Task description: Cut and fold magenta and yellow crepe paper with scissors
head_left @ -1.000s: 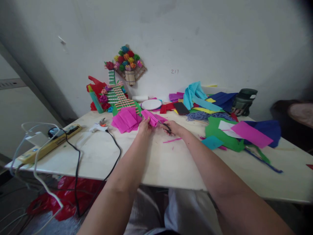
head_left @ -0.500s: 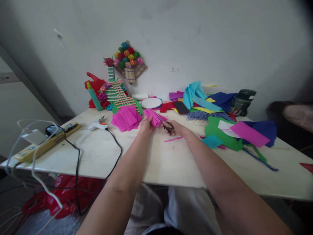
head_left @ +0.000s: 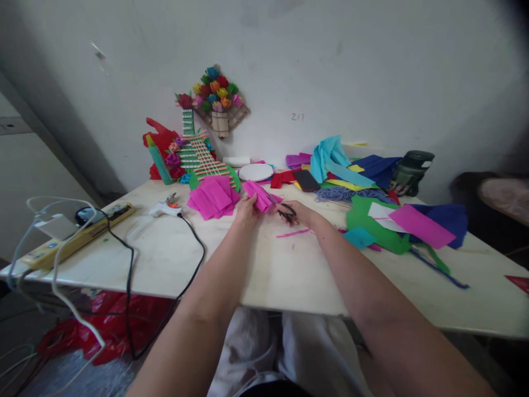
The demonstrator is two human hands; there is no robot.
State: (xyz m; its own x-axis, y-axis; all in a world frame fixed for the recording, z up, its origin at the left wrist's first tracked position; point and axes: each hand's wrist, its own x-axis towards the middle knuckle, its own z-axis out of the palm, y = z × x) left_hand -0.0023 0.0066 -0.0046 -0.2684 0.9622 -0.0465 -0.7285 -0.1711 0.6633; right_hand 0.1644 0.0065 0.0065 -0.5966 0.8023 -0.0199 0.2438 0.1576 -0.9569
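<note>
Reaching two bare forearms forward over a pale bench point(head_left: 289, 281). Pinching pink paper point(head_left: 259, 194) at its lower left in the left hand point(head_left: 247, 212), out near the middle of the bench's far half. Gripping black-handled scissors point(head_left: 286, 213) in the closed right hand point(head_left: 301, 212), with the blades angled up and leftward against the paper. Cannot tell the gap between the blades.

Find just left of the held paper a fanned stack of pink sheets point(head_left: 212, 198), and just below the right hand a thin pink strip point(head_left: 291, 234) lying on the bench. Farther left, note a white glue gun point(head_left: 165, 209) and a yellow power strip point(head_left: 78, 237). Behind the stack, picture a green guitar-shaped decoration point(head_left: 202, 160) trimmed with paper flowers, beside a teal bottle point(head_left: 160, 161). Toward the back right, find a dark phone point(head_left: 306, 180), blue-grey yarn point(head_left: 341, 194) and bright cyan paper point(head_left: 328, 157); nearer, a green sheet point(head_left: 359, 218) partly under other papers.
</note>
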